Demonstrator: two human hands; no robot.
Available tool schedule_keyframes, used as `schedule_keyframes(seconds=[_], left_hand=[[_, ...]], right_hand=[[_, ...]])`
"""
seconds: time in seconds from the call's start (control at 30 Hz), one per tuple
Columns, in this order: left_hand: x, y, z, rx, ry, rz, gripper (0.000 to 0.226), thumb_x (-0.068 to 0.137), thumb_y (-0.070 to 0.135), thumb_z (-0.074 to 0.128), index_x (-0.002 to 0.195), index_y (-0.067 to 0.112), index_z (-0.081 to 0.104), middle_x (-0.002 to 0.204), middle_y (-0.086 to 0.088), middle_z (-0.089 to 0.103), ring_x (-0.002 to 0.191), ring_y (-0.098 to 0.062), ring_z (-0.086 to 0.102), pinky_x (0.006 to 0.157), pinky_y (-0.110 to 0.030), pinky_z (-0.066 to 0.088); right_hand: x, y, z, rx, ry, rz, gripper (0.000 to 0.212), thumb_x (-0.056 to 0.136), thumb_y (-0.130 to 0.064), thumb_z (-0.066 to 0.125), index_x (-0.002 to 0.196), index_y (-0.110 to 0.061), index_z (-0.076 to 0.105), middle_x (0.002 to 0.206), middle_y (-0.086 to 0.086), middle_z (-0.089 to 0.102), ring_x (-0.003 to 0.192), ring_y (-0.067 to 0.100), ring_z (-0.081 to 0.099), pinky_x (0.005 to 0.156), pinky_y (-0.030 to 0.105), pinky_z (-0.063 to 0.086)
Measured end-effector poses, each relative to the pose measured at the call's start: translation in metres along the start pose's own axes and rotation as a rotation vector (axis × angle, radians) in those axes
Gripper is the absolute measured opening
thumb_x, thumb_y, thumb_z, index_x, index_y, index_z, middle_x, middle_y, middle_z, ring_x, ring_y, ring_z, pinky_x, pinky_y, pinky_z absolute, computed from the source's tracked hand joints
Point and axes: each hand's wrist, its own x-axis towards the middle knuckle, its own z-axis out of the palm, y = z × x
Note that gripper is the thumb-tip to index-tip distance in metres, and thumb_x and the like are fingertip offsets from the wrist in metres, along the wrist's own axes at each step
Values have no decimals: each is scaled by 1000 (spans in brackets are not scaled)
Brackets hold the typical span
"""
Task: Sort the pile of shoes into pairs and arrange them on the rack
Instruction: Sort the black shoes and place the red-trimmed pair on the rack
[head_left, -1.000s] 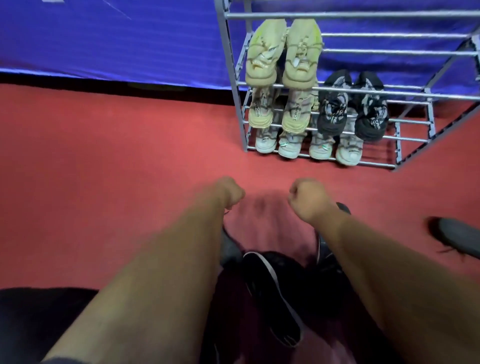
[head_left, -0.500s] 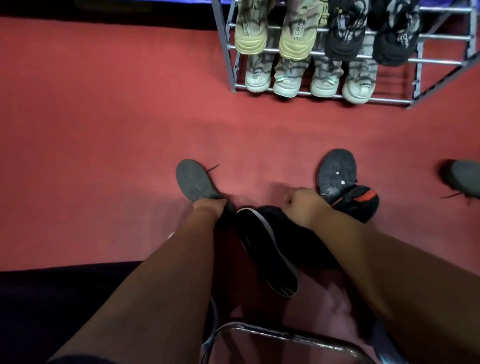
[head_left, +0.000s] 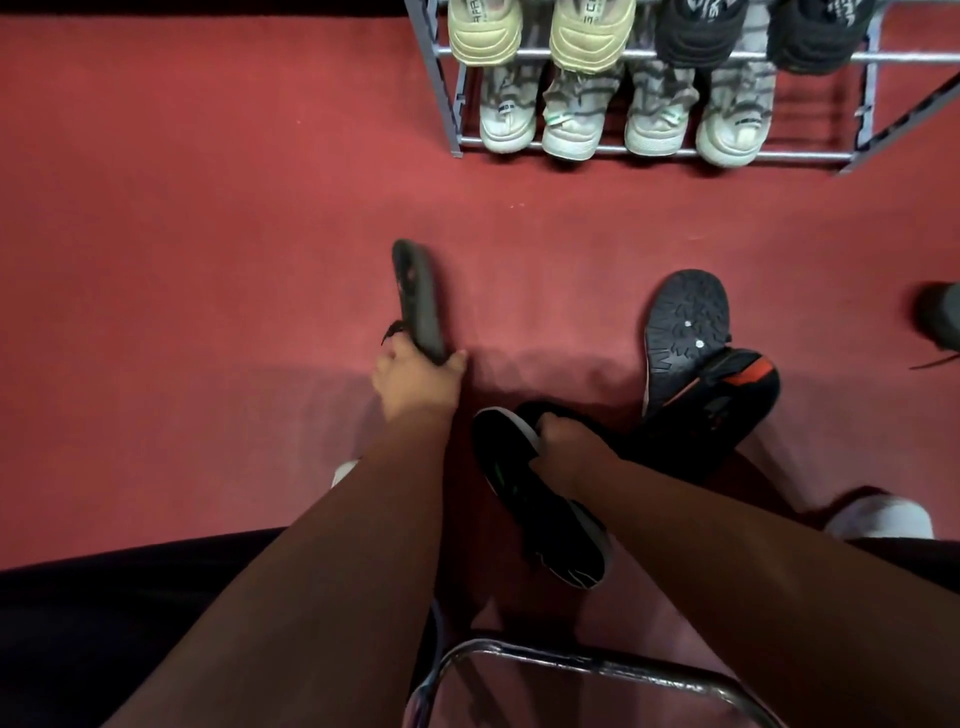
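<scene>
Down on the red floor (head_left: 208, 260), the left hand (head_left: 415, 376) grips a grey shoe (head_left: 418, 301) by its heel — the right hand (head_left: 569, 441) grabs a black shoe (head_left: 540, 499), near the rack (head_left: 447, 93).

On the rack (head_left: 457, 104), four pale grey shoes (head_left: 615, 119) sit along the bottom rail, and above them two cream shoes (head_left: 540, 36) and two black patterned shoes (head_left: 748, 31): eight in all. On the red floor in front of the rack lie five dark shoes (head_left: 685, 322), one of them cut off at the right edge. Two hands (head_left: 415, 382) are in view, each gripping one dark shoe.
</scene>
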Motion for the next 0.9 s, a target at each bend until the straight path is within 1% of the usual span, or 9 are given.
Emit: schedule_keyframes(seconds=[0.1, 0.33, 0.47, 0.53, 0.6, 0.67, 0.77, 0.83, 0.9], left_hand=[[-3, 22, 5, 90, -101, 58, 75, 78, 67, 69, 140, 29, 51, 134, -16, 46, 132, -41, 41, 111, -50, 39], [4, 10, 7, -19, -134, -46, 66, 86, 28, 73, 140, 1, 46, 141, -22, 43, 129, -48, 48, 110, -46, 40], [9, 4, 9, 33, -179, -142, 80, 79, 41, 82, 136, -1, 44, 140, -23, 46, 132, -45, 47, 111, -45, 42], [12, 2, 12, 58, -231, -153, 86, 75, 46, 85, 138, 1, 46, 140, -23, 49, 132, -42, 50, 112, -45, 44], [12, 0, 15, 49, -248, -160, 89, 74, 46, 87, 139, 3, 45, 141, -21, 46, 132, -42, 50, 112, -45, 44], [11, 2, 17, 33, -266, -170, 89, 74, 45, 87, 139, 3, 41, 141, -21, 43, 131, -42, 50, 110, -45, 45], [-3, 12, 21, 246, -144, -94, 72, 83, 40, 79, 133, 6, 41, 137, -18, 42, 125, -40, 50, 101, -47, 47], [-17, 26, 25, 439, 99, 95, 48, 91, 35, 67, 125, 8, 47, 130, -14, 50, 118, -36, 53, 92, -44, 48], [-30, 49, 30, 390, 91, 256, 49, 93, 45, 60, 124, 8, 51, 127, -15, 56, 116, -37, 58, 90, -45, 49]], right_hand=[[1, 2, -6, 45, 91, 4, 34, 95, -17, 63, 122, 3, 55, 125, 26, 63, 118, 41, 61, 92, 40, 47], [13, 15, -64, 377, 387, 128, 23, 98, -20, 51, 110, -6, 65, 110, 23, 71, 105, 38, 66, 87, 35, 47], [33, 20, -104, 573, 460, 206, 21, 98, -18, 48, 104, -6, 64, 104, 25, 72, 98, 43, 69, 93, 47, 56], [40, 23, -122, 629, 486, 220, 27, 98, -21, 49, 116, -10, 66, 105, 20, 73, 93, 40, 71, 87, 47, 57], [42, 26, -136, 625, 467, 219, 44, 100, -25, 51, 141, -10, 56, 114, 11, 69, 84, 25, 68, 78, 36, 54], [44, 30, -144, 548, 398, 190, 51, 103, -23, 49, 151, -7, 46, 133, 11, 65, 103, 28, 68, 89, 33, 53], [39, 36, -143, 267, 303, 179, 40, 105, -19, 43, 138, -2, 60, 139, 17, 64, 127, 35, 61, 107, 37, 47], [31, 40, -135, 91, 291, 134, 34, 102, -15, 44, 122, -5, 70, 127, 20, 70, 119, 37, 65, 101, 39, 51], [25, 53, -129, 32, 289, 143, 33, 98, -14, 49, 120, -9, 73, 122, 18, 73, 113, 37, 68, 98, 40, 54]])
